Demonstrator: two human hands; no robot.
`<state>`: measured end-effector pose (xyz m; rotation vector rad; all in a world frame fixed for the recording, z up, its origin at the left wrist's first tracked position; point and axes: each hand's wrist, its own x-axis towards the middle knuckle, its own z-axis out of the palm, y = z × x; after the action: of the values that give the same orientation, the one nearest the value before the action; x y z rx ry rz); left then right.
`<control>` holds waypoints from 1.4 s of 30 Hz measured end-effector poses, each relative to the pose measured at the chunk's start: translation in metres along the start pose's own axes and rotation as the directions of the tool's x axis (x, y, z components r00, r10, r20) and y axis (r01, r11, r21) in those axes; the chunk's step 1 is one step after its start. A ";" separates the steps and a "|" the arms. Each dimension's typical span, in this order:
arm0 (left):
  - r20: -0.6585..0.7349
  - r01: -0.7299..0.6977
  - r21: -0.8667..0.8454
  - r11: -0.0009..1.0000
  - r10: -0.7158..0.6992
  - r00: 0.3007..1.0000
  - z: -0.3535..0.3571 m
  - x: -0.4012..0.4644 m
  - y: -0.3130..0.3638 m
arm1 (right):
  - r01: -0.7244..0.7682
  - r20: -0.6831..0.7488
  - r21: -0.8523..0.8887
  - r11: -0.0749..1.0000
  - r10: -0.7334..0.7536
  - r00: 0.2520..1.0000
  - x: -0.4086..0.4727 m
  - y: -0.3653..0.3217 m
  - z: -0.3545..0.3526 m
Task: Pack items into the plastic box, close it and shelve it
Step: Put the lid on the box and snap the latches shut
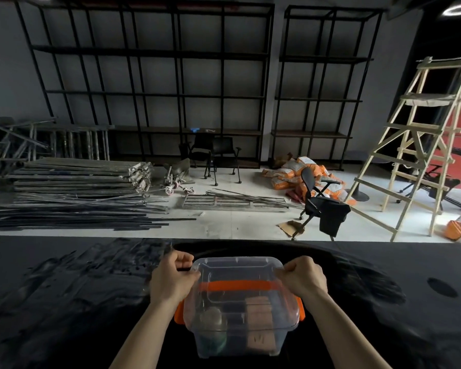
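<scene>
A clear plastic box (237,339) with orange side latches and an orange handle (237,285) stands on the black table in front of me. Its clear lid (237,270) lies on top of it. Through the walls I see a brown cardboard pack, a greenish round item and a dark item inside. My left hand (172,278) grips the lid's far left corner with closed fingers. My right hand (304,276) pinches the lid's far right corner the same way.
The black table (64,302) spreads to both sides, with a round hole (441,287) at the right. Beyond it stand tall black shelving racks (155,89), stacked metal bars (77,182), office chairs (322,203), orange sacks and a wooden ladder (421,145).
</scene>
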<state>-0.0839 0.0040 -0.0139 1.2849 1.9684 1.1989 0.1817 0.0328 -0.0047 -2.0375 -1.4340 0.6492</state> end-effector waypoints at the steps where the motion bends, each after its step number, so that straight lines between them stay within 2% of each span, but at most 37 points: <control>1: 0.003 -0.017 0.011 1.000 0.017 1.000 0.001 -0.001 -0.002 | -0.007 0.003 0.001 1.000 0.007 1.000 0.000 0.003 0.002; 4: 0.006 -0.066 0.029 0.997 0.066 0.998 0.002 -0.007 -0.008 | -0.019 0.070 0.040 0.999 0.017 0.997 0.000 0.009 0.005; 9: -0.005 -0.121 0.027 0.992 0.121 0.993 0.007 -0.006 -0.016 | -0.182 0.219 0.151 0.972 0.147 0.965 0.012 0.024 0.014; 11: -0.004 -0.106 -0.007 0.994 0.106 0.994 0.010 -0.002 -0.018 | -0.208 0.233 0.185 0.960 0.163 0.959 0.017 0.026 0.018; 14: -0.022 -0.015 -0.008 1.000 0.015 1.000 0.012 0.006 -0.021 | -0.211 0.177 0.167 0.963 0.181 0.967 0.013 0.016 0.014; 18: -0.003 0.147 0.107 0.983 -0.147 0.989 0.015 0.015 -0.016 | -0.222 0.114 0.197 0.955 0.202 0.973 0.012 0.004 0.014; 21: 0.023 0.233 0.164 0.959 -0.240 0.971 0.018 0.018 -0.009 | -0.171 0.002 0.242 0.955 0.176 0.984 0.006 -0.003 0.020; 23: 0.018 0.238 0.192 0.952 -0.246 0.969 0.020 0.018 -0.005 | -0.128 -0.089 0.243 0.961 0.153 0.984 0.001 -0.006 0.025; 25: -0.039 0.200 0.224 0.954 -0.197 0.980 0.023 0.014 0.000 | -0.059 -0.154 0.212 0.976 0.093 0.984 -0.008 -0.008 0.028; 30: -0.223 0.015 0.228 0.974 0.037 0.974 0.034 -0.003 0.003 | 0.069 -0.254 0.100 0.993 -0.041 0.966 -0.017 -0.009 0.034; 36: -0.234 -0.128 0.303 0.944 0.205 0.950 0.035 -0.001 0.002 | 0.154 -0.285 -0.080 0.985 -0.170 0.943 -0.012 -0.009 0.038; 39: -0.219 -0.140 0.328 0.934 0.219 0.951 0.036 -0.003 0.002 | 0.156 -0.283 -0.120 0.980 -0.185 0.941 -0.011 -0.009 0.037; 42: -0.235 -0.116 0.283 0.952 0.186 0.954 0.033 -0.004 0.003 | 0.134 -0.270 -0.104 0.986 -0.157 0.950 -0.008 -0.006 0.042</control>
<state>-0.0553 0.0142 -0.0279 1.5006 2.3203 1.2617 0.1473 0.0342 -0.0299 -1.9707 -1.4463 0.2330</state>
